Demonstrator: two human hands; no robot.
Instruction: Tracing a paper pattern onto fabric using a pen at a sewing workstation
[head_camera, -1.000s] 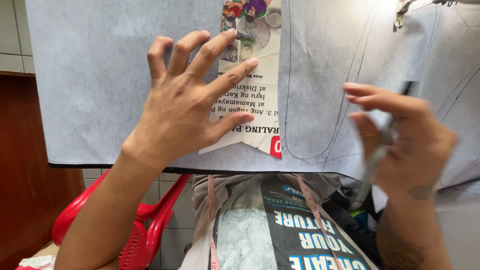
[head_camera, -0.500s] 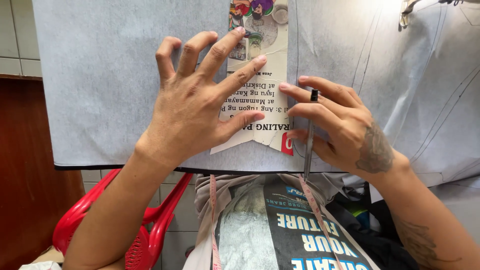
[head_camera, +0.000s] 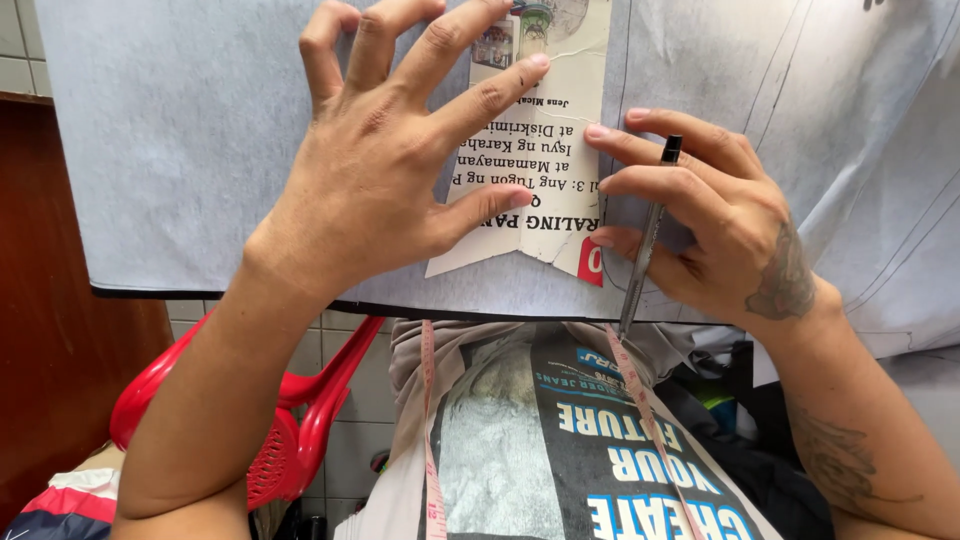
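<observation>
A pale grey sheet of fabric (head_camera: 190, 150) lies across the table in front of me, with thin curved lines drawn on its right part. On it rests a cream paper pattern piece (head_camera: 545, 190) cut from a printed page, with a red corner. My left hand (head_camera: 390, 170) presses the paper down with spread fingers. My right hand (head_camera: 700, 215) sits at the paper's right edge, fingertips touching it, and holds a slim pen (head_camera: 645, 240) whose tip points toward me, away from the fabric.
A red plastic chair (head_camera: 290, 420) stands below the table edge at left. A pink measuring tape (head_camera: 430, 430) hangs around my neck over a printed shirt (head_camera: 570, 440). Brown wood (head_camera: 50, 330) is at far left, tiled wall behind it.
My right hand has come in from the right to the paper's edge with the pen. The view has moved closer. My left hand keeps pressing the paper.
</observation>
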